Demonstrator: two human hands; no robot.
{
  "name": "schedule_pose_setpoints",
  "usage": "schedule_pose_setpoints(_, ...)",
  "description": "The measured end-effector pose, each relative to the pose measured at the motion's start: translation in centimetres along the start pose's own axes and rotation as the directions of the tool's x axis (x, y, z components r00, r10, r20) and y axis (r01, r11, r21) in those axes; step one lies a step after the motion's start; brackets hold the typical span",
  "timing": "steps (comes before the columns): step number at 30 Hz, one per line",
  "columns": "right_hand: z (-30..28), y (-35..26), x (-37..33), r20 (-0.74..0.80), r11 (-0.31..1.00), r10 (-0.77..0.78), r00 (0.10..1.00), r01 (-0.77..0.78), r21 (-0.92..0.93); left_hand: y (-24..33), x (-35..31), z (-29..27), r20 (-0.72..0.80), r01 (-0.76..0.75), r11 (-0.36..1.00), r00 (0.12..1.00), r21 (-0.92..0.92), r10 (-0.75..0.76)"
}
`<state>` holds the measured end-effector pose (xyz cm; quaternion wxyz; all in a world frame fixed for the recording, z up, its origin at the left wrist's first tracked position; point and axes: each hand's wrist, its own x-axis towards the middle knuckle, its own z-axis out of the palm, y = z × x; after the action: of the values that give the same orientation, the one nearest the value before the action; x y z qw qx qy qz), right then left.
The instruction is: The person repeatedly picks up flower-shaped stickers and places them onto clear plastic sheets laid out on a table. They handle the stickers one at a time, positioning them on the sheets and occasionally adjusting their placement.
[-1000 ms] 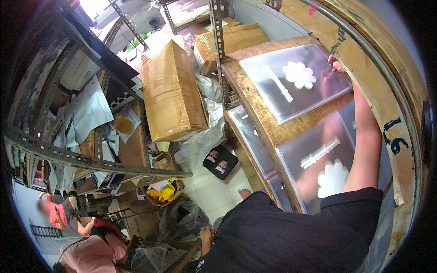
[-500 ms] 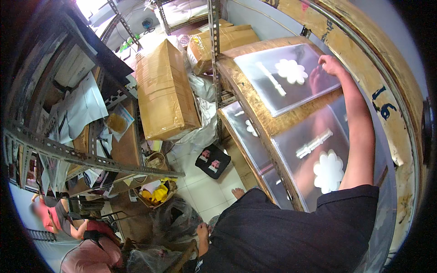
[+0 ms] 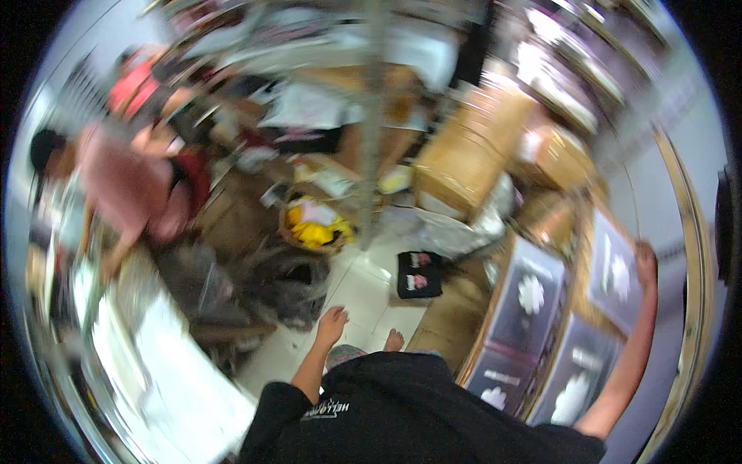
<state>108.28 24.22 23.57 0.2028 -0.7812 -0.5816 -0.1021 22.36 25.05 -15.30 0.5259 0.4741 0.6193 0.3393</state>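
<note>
My right hand (image 3: 646, 263) rests at the far right edge of a clear plastic sheet (image 3: 606, 249) that bears a white flower shape. Motion blur hides whether its fingers grip that edge. Nearer to me on the same brown board lies another clear sheet (image 3: 601, 340) with a white flower and a white bar. Along the left, lower board are more such sheets (image 3: 545, 271). Over the tiled floor hangs my left hand (image 3: 332, 325), with loosely extended fingers and nothing in it.
Taped cardboard boxes (image 3: 468, 147) stand ahead. A folded black cloth (image 3: 419, 274) with pink prints lies on the floor. Left of it are a metal post (image 3: 372, 147), a carton with yellow items (image 3: 313, 224) and dark plastic bags (image 3: 286, 286). Two people (image 3: 124, 185) sit at left, beside a white table (image 3: 178, 363).
The view has swung left, bringing the white table and both people further in. My left hand has lifted forward, its fingers loosened. My right hand stays by the upper sheet's right edge.
</note>
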Motion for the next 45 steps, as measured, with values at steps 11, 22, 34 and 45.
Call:
schedule_pose_setpoints(11, 25.4, -52.9, -5.4, 0.415, 0.586, -0.624, 0.663, 0.046, 0.809, 7.4, -13.8, -18.2, -0.598, -0.248, 0.968, 0.782, -0.038, 0.176)
schedule_pose_setpoints(22, 44.7, -66.9, -47.2, 0.794, 0.857, -0.516, -0.322, -0.190, 0.479, -5.5, -33.9, -30.2, -0.953, 0.515, 0.805, 0.219, 0.295, 0.210)
schedule_pose_setpoints(34, 45.9, -61.0, -40.2, 0.975, 0.953, -0.218, 0.053, -0.202, 0.224, -5.7, -33.7, -30.3, -0.935, 0.581, 0.734, 0.262, 0.351, 0.240)
schedule_pose_setpoints(45, 45.1, -57.4, -47.4, 0.917, 0.901, -0.394, 0.059, -0.174, 0.398, -3.0, -34.2, -36.4, -0.879, 0.559, 0.706, 0.094, 0.435, 0.467)
